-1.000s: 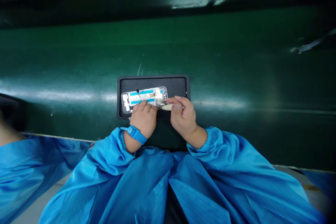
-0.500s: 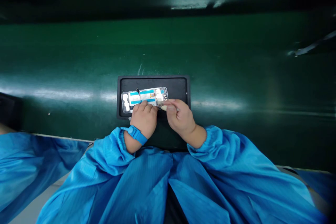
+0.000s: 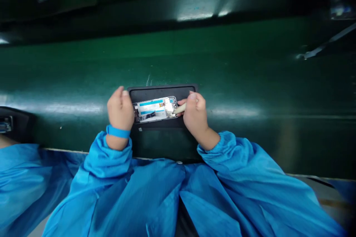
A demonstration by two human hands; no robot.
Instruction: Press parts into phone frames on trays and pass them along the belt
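Phone [image 3: 150, 108], one, in one tray [image 3: 162, 87]; right hand [image 3: 195, 113] grips one tool [image 3: 180, 109]; left hand [image 3: 120, 109] curled, hold unclear.

The opened phone [image 3: 151, 107] lies crosswise in the black tray [image 3: 164, 92], its right end slightly farther away. Blue strips [image 3: 151, 103] run lengthwise along its pale interior, and a dark ribbon [image 3: 148, 116] lies near the lower edge. The pale, tapered tool [image 3: 180, 109] slants down to the phone's right end, partly hidden. The shallow tray rests on the green bench [image 3: 244, 85].
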